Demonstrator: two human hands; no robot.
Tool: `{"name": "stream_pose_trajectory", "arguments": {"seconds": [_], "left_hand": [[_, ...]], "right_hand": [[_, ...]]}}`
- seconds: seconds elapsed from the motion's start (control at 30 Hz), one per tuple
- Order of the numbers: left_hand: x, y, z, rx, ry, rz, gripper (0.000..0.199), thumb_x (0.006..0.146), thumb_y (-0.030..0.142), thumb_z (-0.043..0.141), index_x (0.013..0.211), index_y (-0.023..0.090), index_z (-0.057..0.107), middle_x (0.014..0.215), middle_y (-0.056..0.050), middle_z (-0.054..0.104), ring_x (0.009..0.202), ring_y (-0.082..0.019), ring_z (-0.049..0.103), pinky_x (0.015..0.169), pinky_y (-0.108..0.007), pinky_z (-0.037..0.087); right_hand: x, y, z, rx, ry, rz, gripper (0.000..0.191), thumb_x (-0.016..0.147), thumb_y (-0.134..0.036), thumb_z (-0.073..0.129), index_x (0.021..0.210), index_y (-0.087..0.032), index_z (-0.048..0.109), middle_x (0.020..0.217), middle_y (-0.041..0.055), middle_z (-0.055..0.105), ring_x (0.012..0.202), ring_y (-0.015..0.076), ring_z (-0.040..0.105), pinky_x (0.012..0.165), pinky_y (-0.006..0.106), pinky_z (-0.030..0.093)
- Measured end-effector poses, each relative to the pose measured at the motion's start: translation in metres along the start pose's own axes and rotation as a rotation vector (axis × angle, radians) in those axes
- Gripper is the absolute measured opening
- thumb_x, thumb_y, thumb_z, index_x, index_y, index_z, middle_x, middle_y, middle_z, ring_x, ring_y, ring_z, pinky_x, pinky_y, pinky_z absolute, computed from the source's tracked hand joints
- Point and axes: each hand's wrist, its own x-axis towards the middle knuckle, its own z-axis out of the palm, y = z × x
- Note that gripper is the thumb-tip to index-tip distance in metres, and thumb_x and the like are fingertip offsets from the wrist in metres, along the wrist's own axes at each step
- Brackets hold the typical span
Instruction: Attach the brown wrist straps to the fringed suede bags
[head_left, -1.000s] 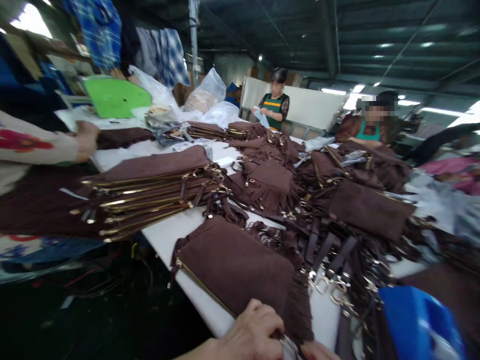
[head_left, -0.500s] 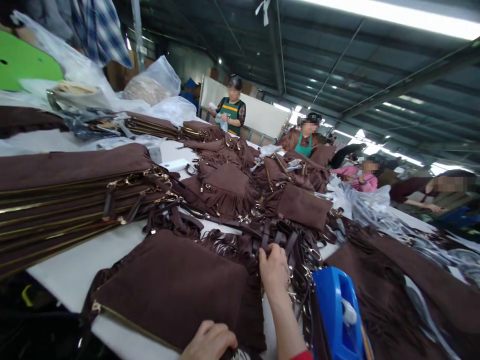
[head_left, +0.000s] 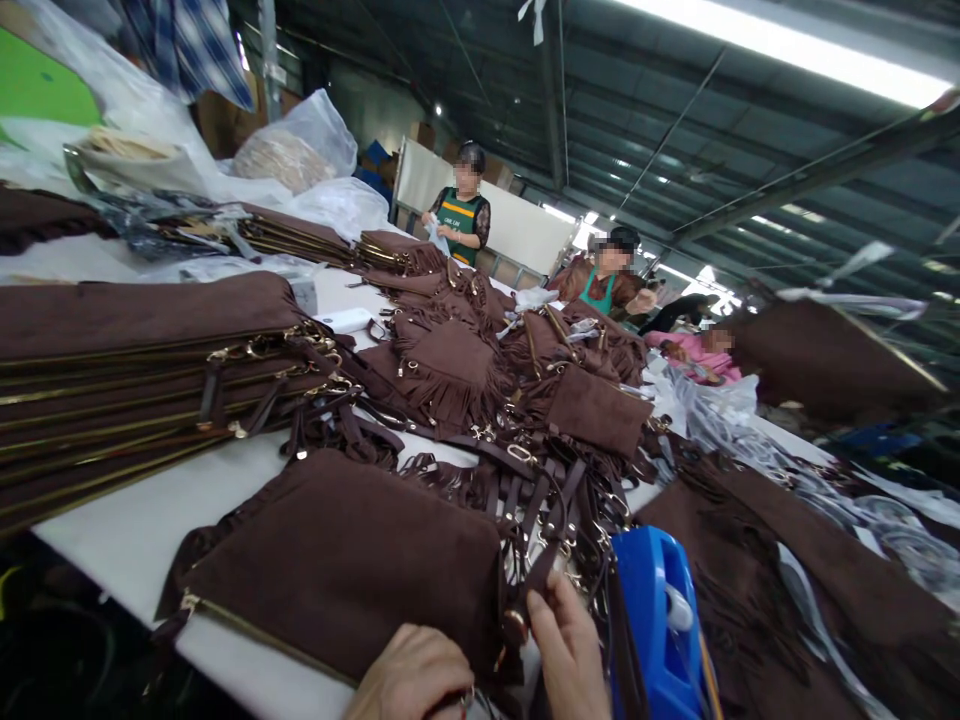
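A brown suede-like bag (head_left: 337,560) with fringe and a gold zip lies flat on the white table in front of me. My left hand (head_left: 416,670) rests at its near right edge, fingers curled; a bit of metal shows beneath them, but what they grip is hidden. Beyond the bag's right side, my right hand (head_left: 566,640) pinches a dark brown strap (head_left: 551,545) between thumb and fingers. That strap runs up toward a heap of similar straps with gold clasps (head_left: 517,455).
At the left stands a stack of brown bags (head_left: 142,380). A blue plastic holder (head_left: 656,620) is right of my right hand. More fringed bags (head_left: 450,365) lie ahead, and brown pieces (head_left: 750,560) to the right. Several people work across the table, one person (head_left: 457,220) in a green apron.
My right hand has drawn back toward me and now pulls the strap nearer. My left hand has stayed by the bag's edge. A large brown piece has risen at the far right.
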Motion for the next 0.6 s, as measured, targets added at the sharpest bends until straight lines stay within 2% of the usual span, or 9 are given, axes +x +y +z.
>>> {"name": "stream_pose_trajectory", "arguments": {"seconds": [0.07,0.13,0.23,0.3,0.43,0.6], "left_hand": [[0.002,0.004,-0.005,-0.055,-0.013,-0.106,0.015,0.089,0.026,0.04,0.092,0.021,0.054,0.084,0.001,0.065,0.076,-0.01,0.057,0.067,-0.02,0.041],[0.002,0.009,-0.008,-0.044,-0.035,-0.171,0.016,0.085,0.019,0.045,0.098,0.022,0.054,0.09,0.0,0.065,0.08,-0.012,0.057,0.07,-0.021,0.043],[0.0,0.013,-0.007,0.042,-0.067,-0.16,0.025,0.079,0.015,0.05,0.103,0.021,0.055,0.097,-0.003,0.064,0.086,-0.015,0.057,0.075,-0.025,0.044],[-0.003,0.013,-0.004,0.098,-0.082,-0.134,0.023,0.079,0.013,0.049,0.1,0.021,0.056,0.098,-0.004,0.063,0.088,-0.016,0.056,0.076,-0.027,0.044],[-0.009,0.007,0.003,0.151,-0.072,-0.083,0.021,0.083,0.016,0.044,0.1,0.021,0.056,0.1,-0.005,0.062,0.089,-0.017,0.055,0.076,-0.027,0.043],[-0.011,0.008,0.0,0.211,-0.085,-0.076,0.023,0.082,0.013,0.045,0.101,0.022,0.056,0.101,-0.004,0.063,0.091,-0.016,0.055,0.08,-0.027,0.043]], "right_hand": [[-0.023,0.01,0.001,0.069,0.174,0.004,0.029,0.076,-0.045,0.053,0.086,-0.017,0.057,0.072,0.0003,0.061,0.068,0.0143,0.056,0.063,0.023,0.045],[-0.033,0.018,0.0,0.067,0.382,0.01,0.034,0.074,-0.048,0.056,0.088,-0.017,0.056,0.074,0.0012,0.062,0.067,0.0147,0.057,0.062,0.023,0.045],[-0.023,0.021,-0.009,-0.05,0.62,-0.005,0.045,0.069,-0.055,0.057,0.091,-0.016,0.055,0.079,0.004,0.062,0.071,0.017,0.058,0.066,0.027,0.046],[-0.008,0.018,-0.017,-0.094,0.722,-0.028,0.048,0.068,-0.058,0.056,0.091,-0.016,0.055,0.081,0.0047,0.062,0.072,0.0179,0.059,0.068,0.03,0.047],[0.011,0.009,-0.029,-0.002,0.787,-0.041,0.043,0.071,-0.056,0.056,0.088,-0.017,0.053,0.077,0.0043,0.064,0.073,0.0191,0.062,0.07,0.032,0.049],[0.001,-0.004,-0.035,0.15,0.83,-0.103,0.037,0.073,-0.048,0.061,0.091,-0.018,0.051,0.072,0.0003,0.066,0.063,0.015,0.064,0.064,0.028,0.051]]}}
